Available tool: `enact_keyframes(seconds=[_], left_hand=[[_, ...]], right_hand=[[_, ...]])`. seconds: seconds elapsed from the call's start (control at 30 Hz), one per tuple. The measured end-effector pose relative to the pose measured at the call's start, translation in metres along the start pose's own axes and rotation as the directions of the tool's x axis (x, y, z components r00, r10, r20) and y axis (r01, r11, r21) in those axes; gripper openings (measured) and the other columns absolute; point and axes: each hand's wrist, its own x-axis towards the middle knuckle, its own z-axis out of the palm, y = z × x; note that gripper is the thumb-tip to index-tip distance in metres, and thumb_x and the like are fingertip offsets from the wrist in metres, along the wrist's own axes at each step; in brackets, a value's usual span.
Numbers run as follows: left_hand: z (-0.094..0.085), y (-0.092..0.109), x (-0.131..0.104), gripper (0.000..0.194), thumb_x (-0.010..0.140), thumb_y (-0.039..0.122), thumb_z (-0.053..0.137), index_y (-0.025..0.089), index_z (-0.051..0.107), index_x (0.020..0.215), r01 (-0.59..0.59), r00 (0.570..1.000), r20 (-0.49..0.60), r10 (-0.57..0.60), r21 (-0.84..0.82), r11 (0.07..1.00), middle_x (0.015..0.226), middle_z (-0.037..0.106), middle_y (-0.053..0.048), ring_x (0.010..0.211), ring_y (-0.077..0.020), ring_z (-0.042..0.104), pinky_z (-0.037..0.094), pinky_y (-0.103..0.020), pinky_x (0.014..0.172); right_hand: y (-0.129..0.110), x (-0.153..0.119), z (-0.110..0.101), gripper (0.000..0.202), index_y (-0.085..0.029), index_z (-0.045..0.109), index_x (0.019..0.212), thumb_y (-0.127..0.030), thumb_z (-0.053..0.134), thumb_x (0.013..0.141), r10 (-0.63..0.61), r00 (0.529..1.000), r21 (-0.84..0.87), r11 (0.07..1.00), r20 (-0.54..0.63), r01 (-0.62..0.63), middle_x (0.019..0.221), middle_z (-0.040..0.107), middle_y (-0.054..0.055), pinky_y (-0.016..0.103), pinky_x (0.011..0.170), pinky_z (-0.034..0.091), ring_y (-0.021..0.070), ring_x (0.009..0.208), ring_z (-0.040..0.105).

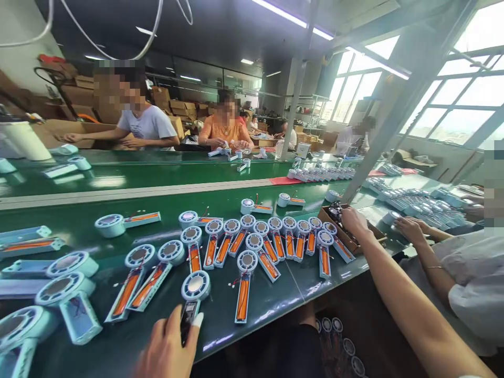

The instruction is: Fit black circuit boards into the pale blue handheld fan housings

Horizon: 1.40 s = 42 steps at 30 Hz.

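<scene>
Near the front edge of the bench, my left hand [170, 338] is closed round the handle of a light-blue handheld fan [196, 286]. Its round head faces up and points away from me; something black fills the handle, partly covered by my fingers. A white cover sits on my thumb tip. My right arm reaches out to the right, and my right hand [355, 221] is at a cardboard box [378, 237] with small dark parts [335, 210] in it. Those fingers are bent down over the parts, and what they grip is hidden.
Several open fan bodies [243, 299] with orange strips and wires lie across the green bench [283, 320]. More fans [421, 205] are stacked at right, beside a co-worker's hands [411, 228]. A post [370, 152] rises behind the box. Other people sit across the bench.
</scene>
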Motion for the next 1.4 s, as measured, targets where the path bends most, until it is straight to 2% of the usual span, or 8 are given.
enact_keyframes(seconds=[0.4,0.73,0.8,0.87,0.97,1.13,1.27,1.4], left_hand=[[0.021,0.002,-0.019,0.036,0.1,0.03,0.04,0.013,0.061,0.123,-0.327,0.827,-0.47,0.309,0.045,0.944,0.124,0.055,-0.019,0.106,-0.0331,0.062,0.055,-0.046,0.084],[-0.002,0.021,-0.023,0.028,0.096,0.019,0.051,0.024,0.058,0.123,-0.537,0.737,-0.582,0.343,-0.197,0.82,0.127,0.058,-0.012,0.118,-0.0263,0.061,0.051,-0.04,0.1],[-0.007,0.034,-0.025,0.04,0.096,0.02,0.052,0.026,0.052,0.135,-0.558,0.756,-0.551,0.353,-0.261,0.788,0.133,0.06,-0.012,0.125,-0.0264,0.059,0.049,-0.04,0.104],[-0.009,0.046,-0.027,0.053,0.096,0.024,0.053,0.025,0.04,0.147,-0.563,0.804,-0.447,0.393,-0.358,0.745,0.14,0.059,-0.013,0.131,-0.0274,0.056,0.049,-0.04,0.105],[-0.009,0.053,-0.027,0.05,0.096,0.029,0.049,0.024,0.045,0.145,-0.454,0.875,-0.138,0.465,-0.57,0.685,0.126,0.07,-0.012,0.115,-0.0277,0.067,0.055,-0.037,0.091],[-0.004,0.039,-0.026,0.031,0.097,0.042,0.041,0.023,0.065,0.092,0.019,0.942,0.226,0.246,-0.771,0.636,0.063,0.065,-0.001,0.059,-0.0201,0.062,0.048,-0.029,0.059],[0.004,0.032,-0.029,0.029,0.091,0.05,0.048,0.023,0.057,0.088,0.209,0.949,0.292,0.117,-0.865,0.457,0.075,0.069,-0.004,0.066,-0.0205,0.066,0.052,-0.031,0.064],[0.015,0.035,-0.033,0.023,0.09,0.044,0.048,0.023,0.057,0.091,0.212,0.959,0.276,0.062,-0.846,0.489,0.085,0.07,-0.004,0.061,-0.0187,0.065,0.051,-0.032,0.063]], right_hand=[[0.017,-0.005,0.024,0.023,-0.015,0.065,0.113,-0.033,0.063,0.098,-0.05,0.998,0.0,0.999,-0.038,0.05,0.111,0.067,0.006,0.041,0.087,0.056,0.0204,0.099,0.067],[-0.042,-0.051,-0.04,0.036,-0.013,0.073,0.112,-0.025,0.047,0.091,-0.107,0.959,0.261,0.949,-0.264,0.178,0.103,0.074,0.017,0.04,0.081,0.053,0.0299,0.091,0.07],[-0.084,-0.098,-0.051,0.031,-0.024,0.075,0.11,-0.028,0.05,0.091,-0.317,0.914,0.331,0.859,-0.252,0.39,0.111,0.073,0.009,0.034,0.086,0.052,0.0253,0.097,0.069],[-0.131,-0.155,-0.058,0.03,-0.026,0.075,0.108,-0.025,0.05,0.093,-0.709,0.681,0.532,0.512,-0.182,0.675,0.111,0.071,0.009,0.037,0.088,0.052,0.0265,0.1,0.067],[-0.191,-0.227,-0.057,0.036,-0.031,0.069,0.119,-0.017,0.046,0.096,-0.897,0.433,0.785,0.205,-0.089,0.585,0.112,0.07,0.004,0.034,0.088,0.054,0.0213,0.1,0.067],[-0.23,-0.247,-0.024,0.035,-0.025,0.058,0.13,-0.016,0.047,0.098,-0.804,0.584,0.779,0.292,-0.115,0.555,0.118,0.069,0.007,0.034,0.086,0.054,0.0218,0.102,0.066],[-0.234,-0.232,0.002,0.03,-0.018,0.067,0.11,-0.007,0.044,0.095,-0.864,0.479,0.464,0.365,-0.152,0.807,0.112,0.069,0.014,0.036,0.08,0.054,0.0263,0.099,0.065],[-0.229,-0.236,0.013,0.027,-0.021,0.068,0.102,-0.011,0.043,0.099,-0.879,0.452,0.475,0.336,-0.153,0.813,0.101,0.069,0.009,0.031,0.075,0.053,0.0213,0.088,0.065]])
